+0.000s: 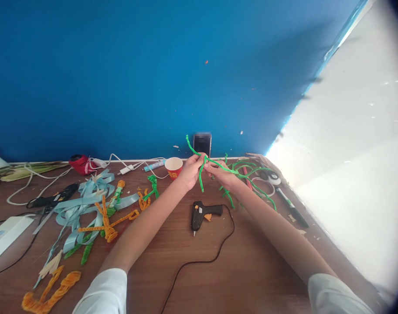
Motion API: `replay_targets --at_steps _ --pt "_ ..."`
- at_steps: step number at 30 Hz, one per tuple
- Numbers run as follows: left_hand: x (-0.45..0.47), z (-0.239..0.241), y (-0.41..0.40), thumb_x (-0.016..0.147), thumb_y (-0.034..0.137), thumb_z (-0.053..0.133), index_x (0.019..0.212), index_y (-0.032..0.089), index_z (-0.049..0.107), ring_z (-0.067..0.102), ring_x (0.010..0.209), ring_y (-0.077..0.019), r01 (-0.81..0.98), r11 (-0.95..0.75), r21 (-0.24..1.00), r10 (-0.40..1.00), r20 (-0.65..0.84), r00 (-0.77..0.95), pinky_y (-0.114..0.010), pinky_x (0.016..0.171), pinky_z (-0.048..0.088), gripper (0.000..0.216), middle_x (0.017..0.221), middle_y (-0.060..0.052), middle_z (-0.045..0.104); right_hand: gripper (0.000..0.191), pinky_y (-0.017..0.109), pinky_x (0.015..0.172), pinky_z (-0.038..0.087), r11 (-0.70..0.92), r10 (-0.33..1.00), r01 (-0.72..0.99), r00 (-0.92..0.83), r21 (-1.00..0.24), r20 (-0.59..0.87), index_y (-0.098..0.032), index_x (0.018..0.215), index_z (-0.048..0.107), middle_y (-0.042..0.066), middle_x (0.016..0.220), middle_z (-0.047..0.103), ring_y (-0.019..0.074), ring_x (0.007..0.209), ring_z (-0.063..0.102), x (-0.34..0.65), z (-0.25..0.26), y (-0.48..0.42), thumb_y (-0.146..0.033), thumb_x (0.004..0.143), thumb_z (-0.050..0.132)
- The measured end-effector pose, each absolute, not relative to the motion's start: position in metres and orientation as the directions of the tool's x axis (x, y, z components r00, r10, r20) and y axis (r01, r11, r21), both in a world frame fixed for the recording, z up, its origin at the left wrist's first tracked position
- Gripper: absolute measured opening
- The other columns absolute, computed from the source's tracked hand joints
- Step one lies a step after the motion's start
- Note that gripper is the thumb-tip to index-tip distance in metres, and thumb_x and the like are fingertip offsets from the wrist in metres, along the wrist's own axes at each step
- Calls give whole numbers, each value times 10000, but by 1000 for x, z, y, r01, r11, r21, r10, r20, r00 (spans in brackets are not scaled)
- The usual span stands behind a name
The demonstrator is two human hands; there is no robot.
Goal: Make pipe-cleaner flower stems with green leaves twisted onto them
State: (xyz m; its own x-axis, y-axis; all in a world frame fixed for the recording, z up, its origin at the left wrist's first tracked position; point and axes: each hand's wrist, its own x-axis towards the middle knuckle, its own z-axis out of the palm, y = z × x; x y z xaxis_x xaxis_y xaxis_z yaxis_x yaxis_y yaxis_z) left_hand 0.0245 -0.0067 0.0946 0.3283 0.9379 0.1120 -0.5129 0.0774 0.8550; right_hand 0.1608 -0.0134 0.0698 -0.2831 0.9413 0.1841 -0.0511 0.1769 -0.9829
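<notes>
Both my hands meet over the back of the brown table, holding green pipe cleaners (219, 165) that cross between the fingertips. My left hand (194, 169) pinches them near the crossing, with one end sticking up to the left and another hanging down. From the other side my right hand (219, 173) grips the same piece; its fingers are partly hidden. More green pipe cleaners (263, 169) lie spread just beyond the right hand. Below the hands, a black hot glue gun (200, 216) lies on the table, its nozzle toward me.
At left lie light blue ribbon (94, 187), orange pipe cleaner shapes (109, 229), a second black tool (56, 196) and a white power strip (5, 237). A red paper cup (173, 168) and a phone (202, 144) stand behind. A capped knife or marker (292, 207) lies right. The glue gun's cord curves toward me.
</notes>
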Motion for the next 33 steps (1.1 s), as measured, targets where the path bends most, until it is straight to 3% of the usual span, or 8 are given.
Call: replay_targets --at_steps 3,7,10,13,17,25,30,33 --pt "17 92 0 700 299 759 810 138 578 541 631 -70 -484 134 865 912 83 401 -183 589 448 266 682 25 560 370 247 493 310 191 946 -25 -262 -981 191 -177 641 616 -34 562 474 94 533 402 170 70 -8 -529 669 727" --pt "4 92 7 696 305 768 833 144 602 547 712 -74 -303 260 917 808 -35 588 -189 638 451 269 761 7 584 392 256 483 311 190 940 36 -296 -981 171 -162 676 641 -33 551 478 92 504 395 183 76 -2 -542 655 735" --pt "-3 94 8 705 342 759 873 158 595 568 785 -93 -196 248 949 773 -72 630 -234 717 477 298 866 -17 605 385 260 522 326 249 922 97 -328 -964 205 -148 688 643 -20 575 518 95 538 416 193 84 1 -523 675 731" --pt "-5 97 5 723 413 729 904 159 580 555 696 -72 -85 143 986 773 -57 632 -186 596 416 346 880 -26 601 376 260 554 328 314 908 150 -336 -937 251 -137 686 645 -17 592 524 94 569 423 201 91 2 -506 705 713" --pt "-3 99 4 780 483 639 908 159 574 371 477 -23 47 -28 998 778 -8 628 -173 454 218 355 736 -9 590 379 255 528 295 304 910 203 -351 -931 221 -143 682 627 -32 561 479 85 536 392 205 95 1 -514 732 682" --pt "-5 97 6 822 388 559 776 150 610 534 621 -120 235 -344 909 841 187 508 -220 586 351 247 676 -43 658 419 259 507 283 289 940 282 -261 -915 217 -150 659 619 -16 584 500 86 526 354 203 100 -1 -562 719 664" --pt "-8 105 0 824 341 536 657 154 621 492 526 -119 463 -446 766 837 173 520 -240 530 307 265 640 -43 667 414 254 493 286 318 934 343 -271 -884 231 -143 662 627 -17 574 499 76 506 344 201 103 -3 -550 735 656" --pt "-8 103 0 818 344 544 663 149 639 497 526 -118 476 -454 754 828 158 539 -238 518 311 266 645 -48 668 416 249 492 307 336 926 374 -300 -864 230 -140 664 627 -11 585 517 75 504 370 201 104 -5 -546 750 644"
